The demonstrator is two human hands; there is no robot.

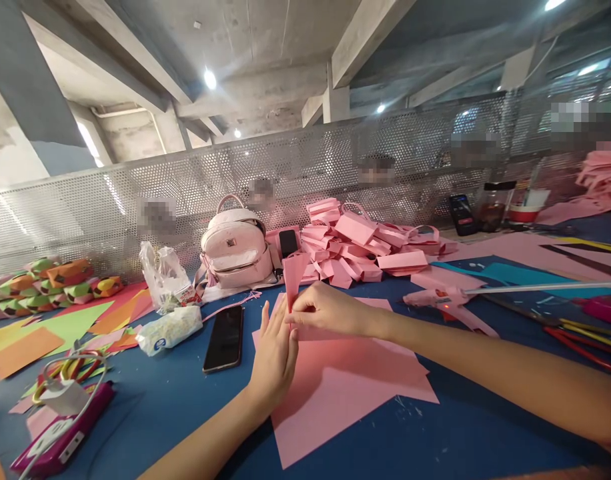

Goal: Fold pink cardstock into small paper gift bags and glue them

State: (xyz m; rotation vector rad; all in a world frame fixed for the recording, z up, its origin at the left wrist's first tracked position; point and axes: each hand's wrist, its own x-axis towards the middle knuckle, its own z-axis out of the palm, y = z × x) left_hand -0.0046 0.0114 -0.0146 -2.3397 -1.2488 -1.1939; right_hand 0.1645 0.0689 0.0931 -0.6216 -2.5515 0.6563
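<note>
Pinched between the thumb and fingers of my right hand [318, 308] is a folded pink paper piece [294, 270], its upper part standing up. My left hand [275, 353] lies against the base of that piece, fingers stretched out and the thumb near my right fingertips. Where the two hands meet, the lower end of the piece is hidden. Beneath both hands, flat pink paper sheets [330, 393] overlap on the blue table [185, 427]. Behind them is a heap of folded pink paper pieces [355, 230].
A black phone [224, 339] and a tissue pack [169, 330] lie left. A pink glue gun [448, 303] and scissors [580, 337] are right. Behind stand a pink backpack [238, 247] and a perforated metal screen [185, 173]. A purple power strip [68, 427] sits front left.
</note>
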